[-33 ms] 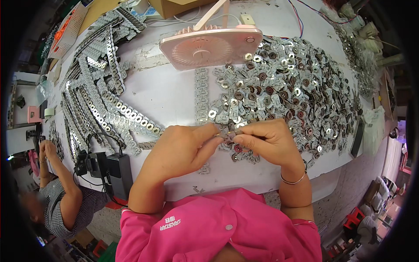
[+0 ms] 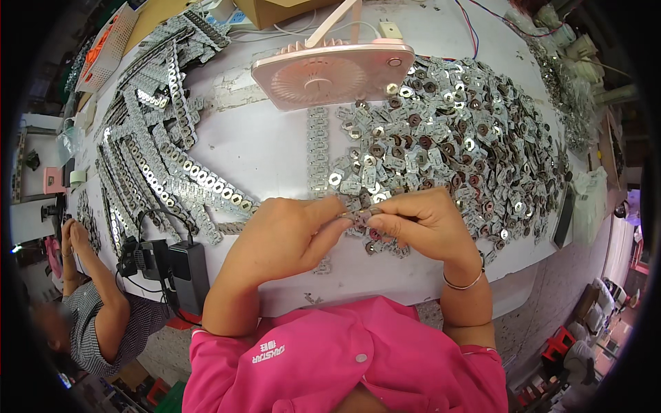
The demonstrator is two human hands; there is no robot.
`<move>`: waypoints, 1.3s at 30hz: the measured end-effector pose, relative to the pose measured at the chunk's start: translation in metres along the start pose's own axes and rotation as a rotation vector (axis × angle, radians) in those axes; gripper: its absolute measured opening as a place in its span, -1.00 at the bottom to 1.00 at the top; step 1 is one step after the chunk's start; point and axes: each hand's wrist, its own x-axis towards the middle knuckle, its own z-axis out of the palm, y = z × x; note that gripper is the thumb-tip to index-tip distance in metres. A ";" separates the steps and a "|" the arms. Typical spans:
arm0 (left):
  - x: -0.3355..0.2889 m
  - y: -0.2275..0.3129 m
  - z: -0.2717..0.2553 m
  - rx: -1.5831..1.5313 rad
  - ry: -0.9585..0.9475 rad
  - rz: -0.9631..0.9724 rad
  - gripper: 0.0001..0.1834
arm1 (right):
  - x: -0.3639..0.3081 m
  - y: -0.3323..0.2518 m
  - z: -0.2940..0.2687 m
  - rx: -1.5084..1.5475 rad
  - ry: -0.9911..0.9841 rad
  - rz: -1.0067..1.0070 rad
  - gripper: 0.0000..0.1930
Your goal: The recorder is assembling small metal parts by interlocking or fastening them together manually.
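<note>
My left hand [image 2: 279, 234] and my right hand [image 2: 432, 219] meet over the table, at the near edge of a heap. Both hands pinch with thumb and forefinger at small grey metal parts [image 2: 359, 216] between them. The fingertips hide much of these, so whether they are one piece or two is unclear. The heap of loose grey metal parts with round silver and brown discs [image 2: 447, 138] spreads to the right. Partly under my left hand runs a straight row of linked grey parts [image 2: 318, 151].
Stacked strips of such parts [image 2: 200, 175] lie at the left. A pink fan [image 2: 323, 74] stands at the back. Black power adapters and a dark box [image 2: 188, 272] sit at the near left edge. A co-worker in a checked top [image 2: 103, 337] sits at far left.
My right fingertips have shifted slightly, and the small grey parts now sit closer together between my hands. The rest looks the same.
</note>
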 end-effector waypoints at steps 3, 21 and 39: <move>-0.002 -0.005 -0.004 -0.122 -0.113 0.018 -0.87 | -0.001 -0.006 0.002 0.183 -0.115 0.096 -0.82; 0.011 0.010 0.024 0.316 0.414 0.124 -0.84 | 0.003 0.007 0.028 0.039 0.313 -0.080 -0.82; 0.007 0.007 0.010 0.230 0.193 0.072 -0.58 | 0.001 -0.004 0.007 -0.083 0.399 -0.035 -0.88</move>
